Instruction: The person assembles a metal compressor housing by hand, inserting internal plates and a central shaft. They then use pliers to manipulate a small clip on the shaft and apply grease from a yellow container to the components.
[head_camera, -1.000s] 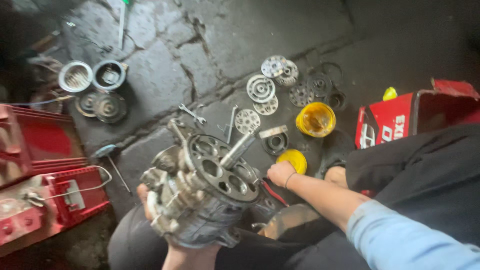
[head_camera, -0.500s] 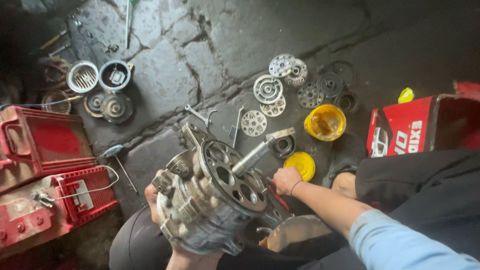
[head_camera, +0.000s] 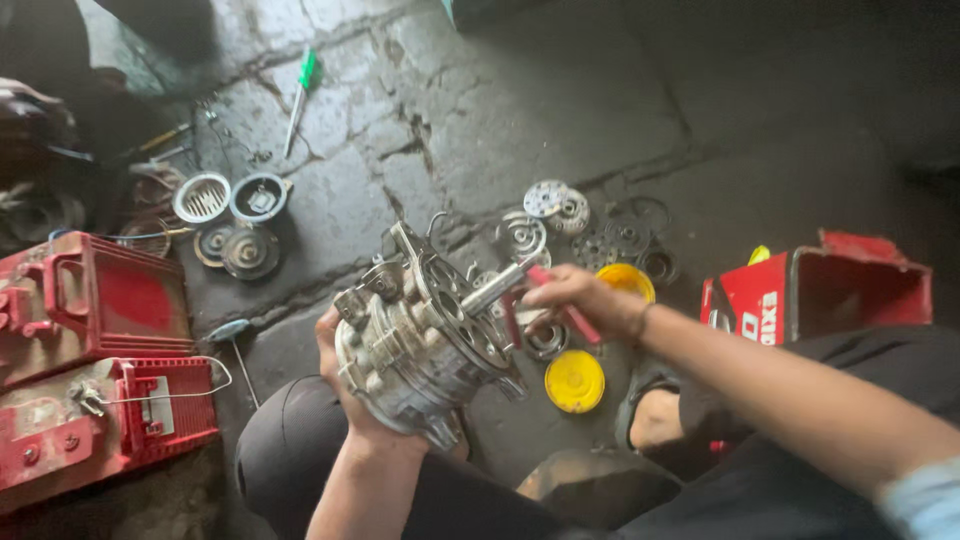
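- Left hand (head_camera: 345, 395) cupped under the grey cast-metal cylindrical machine housing (head_camera: 415, 350), fingers wrapped round its 7 o'clock side, gripping it firmly; housing tilted, its round drilled face turned toward 2 o'clock, just above the person's knee.
- Right hand (head_camera: 585, 300) closed round a red-handled tool (head_camera: 560, 305), handle poking out toward 5 o'clock; the tool's metal end meets the steel shaft (head_camera: 495, 288) sticking out of the housing face.
- Housing sits centre frame, low, at 6 o'clock of the cracked grey stone floor (head_camera: 480, 130).
- At 3 o'clock of the housing: flat yellow round lid (head_camera: 574, 381) on the floor, near; yellow bowl-like cap (head_camera: 626, 280) just behind the right hand.
- At 1 o'clock: scatter of thin silver round plates and dark rings (head_camera: 590, 225), well apart from the housing.
- At 10 o'clock: two round metal cups (head_camera: 232, 198) and dark discs.
- At 9 o'clock: red plastic crates (head_camera: 95, 370), near the left knee.
- At 3 o'clock far edge: open red cardboard box (head_camera: 820, 290).
- Green-handled screwdriver (head_camera: 300, 90) at 11 o'clock, far off.
- Bare floor toward 12 o'clock.
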